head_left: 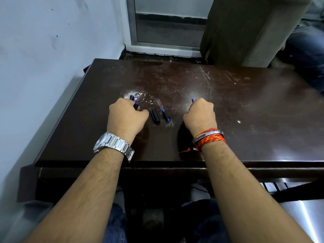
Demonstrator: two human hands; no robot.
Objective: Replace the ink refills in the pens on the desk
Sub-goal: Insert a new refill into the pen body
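- The left hand (126, 116) had its fingers curled tight round a black pen part (135, 106). A dark end and a bit of blue poked out past the knuckles; the rest was hidden, so I couldn't tell how many pieces were in there.
- The right hand (199, 115) was fisted too, fingers closed on a thin blue-tipped piece (192, 100). Only the tip stuck out on the far side of the fist, so I honestly couldn't say if it was a refill or a whole pen.
- Between the two sets of fingers, two loose bits lay on the desk (254, 106): a black barrel (155, 116) just beside the left thumb, and a shorter black-and-blue piece (165, 115) just right of that. They were close, nearly parallel and not touching, and neither hand was on them.
- Both fists sat low on the desk, well apart from each other.
- Back from the fingers, there was a steel watch (112, 142) on the left wrist, plus a metal bangle and red-orange thread bracelets (209, 137) on the right.
- The desk was dark brown and pretty scratched up, with white scuffs just beyond the left fingers.
- Further out, there was a pale wall (43, 50) to the left and a door frame (131, 32) beyond the far edge.
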